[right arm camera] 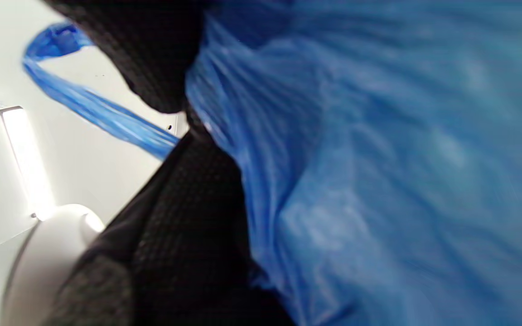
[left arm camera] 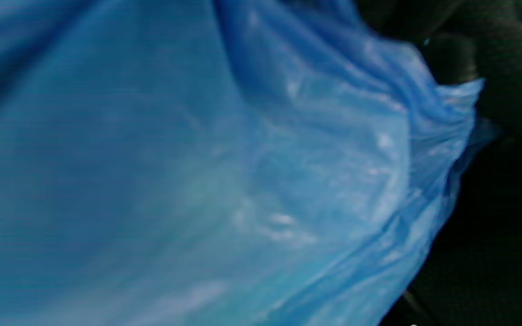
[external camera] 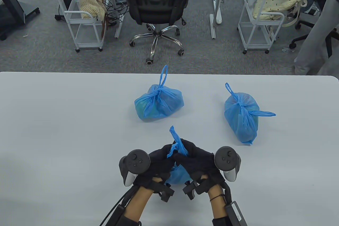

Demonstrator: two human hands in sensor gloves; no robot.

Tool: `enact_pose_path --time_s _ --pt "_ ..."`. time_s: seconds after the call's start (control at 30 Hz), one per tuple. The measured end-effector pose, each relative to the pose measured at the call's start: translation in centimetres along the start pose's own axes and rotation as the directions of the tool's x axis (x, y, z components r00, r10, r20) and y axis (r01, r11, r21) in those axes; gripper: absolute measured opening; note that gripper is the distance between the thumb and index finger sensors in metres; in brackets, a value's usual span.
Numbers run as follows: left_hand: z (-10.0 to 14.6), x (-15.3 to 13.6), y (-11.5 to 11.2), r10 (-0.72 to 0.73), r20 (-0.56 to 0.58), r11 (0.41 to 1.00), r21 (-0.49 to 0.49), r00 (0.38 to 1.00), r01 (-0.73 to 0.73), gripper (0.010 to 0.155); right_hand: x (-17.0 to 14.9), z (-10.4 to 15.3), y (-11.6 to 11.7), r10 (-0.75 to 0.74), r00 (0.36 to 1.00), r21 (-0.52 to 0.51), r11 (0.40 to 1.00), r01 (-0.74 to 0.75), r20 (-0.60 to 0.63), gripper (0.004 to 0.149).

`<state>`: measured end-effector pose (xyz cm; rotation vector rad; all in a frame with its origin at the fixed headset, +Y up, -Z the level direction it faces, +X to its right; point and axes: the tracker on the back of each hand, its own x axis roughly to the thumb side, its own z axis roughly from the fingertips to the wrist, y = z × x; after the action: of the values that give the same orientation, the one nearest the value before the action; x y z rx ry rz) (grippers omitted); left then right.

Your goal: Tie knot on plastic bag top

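The small blue plastic bag (external camera: pixel 178 174) sits at the near middle of the pale grey surface (external camera: pixel 66 130), close to its front edge, almost wholly covered by both hands. Its twisted handle strip (external camera: pixel 177 138) rises out of the fingers and points away from the person, leaning a little to the left; a shorter blue loop (external camera: pixel 172 151) pokes out just beside it. The left hand (external camera: pixel 156 163) and the right hand (external camera: pixel 197 161) are pressed together, fingers curled tightly on the bag's gathered top. Both wrist views are filled with blurred blue film against black glove fabric. Farther back lie a knotted blue bag in the middle (external camera: pixel 159 104), its loop pointing at the far edge, and a knotted blue bag on the right (external camera: pixel 242 116), lying lengthwise toward the person. Bare surface stretches wide to the left and right of the hands.
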<state>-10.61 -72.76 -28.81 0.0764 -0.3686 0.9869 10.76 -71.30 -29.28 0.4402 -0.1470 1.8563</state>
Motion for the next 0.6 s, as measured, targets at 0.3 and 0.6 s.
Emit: enact_pose_path --time_s 0.3,0.6 --pt "0.0 -0.6 -0.1 0.091 -0.023 0.994 -0.054 0.996 -0.092 0.040 0.3 0.0 -0.1 0.056 0.998 -0.054 0.997 -0.058 -0.025 0.039" --pt "-0.2 -1.1 -0.1 0.187 -0.035 0.968 -0.161 0.982 -0.190 0.046 -0.5 0.3 -1.2 0.071 0.994 -0.152 0.985 -0.084 -0.087 0.038"
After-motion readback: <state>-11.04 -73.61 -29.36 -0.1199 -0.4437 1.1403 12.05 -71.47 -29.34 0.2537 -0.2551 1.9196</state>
